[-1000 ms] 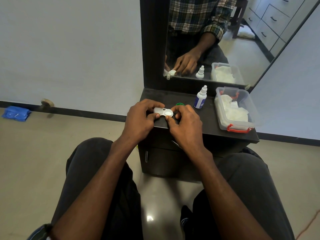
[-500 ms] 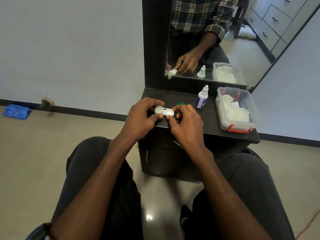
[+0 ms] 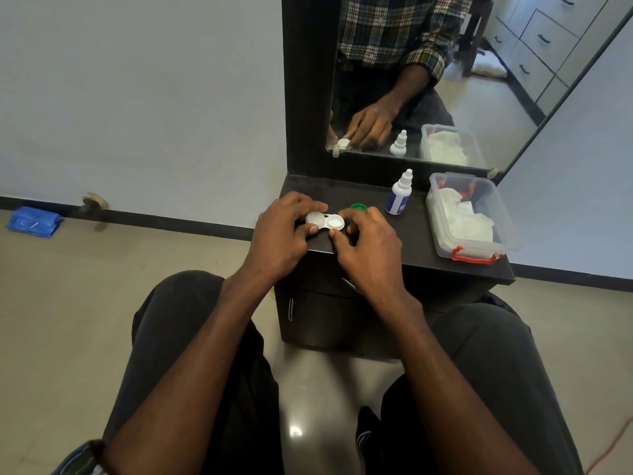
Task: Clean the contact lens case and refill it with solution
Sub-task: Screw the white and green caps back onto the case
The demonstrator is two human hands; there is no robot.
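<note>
White plastic is what I have between my hands: the contact lens case (image 3: 324,221) sits near the front left edge of the dark counter (image 3: 418,241), my left hand (image 3: 279,234) pinching its left well between thumb and curled fingers, my right hand (image 3: 368,246) pinching the right end the same way. The left well looks capped; the right one looks open, though I cannot tell whether anything is in it. The case is light and slick, so if I twist too hard or my thumbs slip, it could skid off that near edge onto my lap or the floor, and then the cleaning would have to start over. A green cap (image 3: 358,207) lies just behind my right fingers; a careless nudge could roll it away or knock it off the counter. The solution bottle (image 3: 398,197) stands upright further back, tall and narrow, so reaching for it in a hurry could tip it. Beside it on the right, the clear plastic box (image 3: 507,234) with red latches holds white tissues (image 3: 462,217); if solution spills from the open well, I would want those close, and they are a reach away.
</note>
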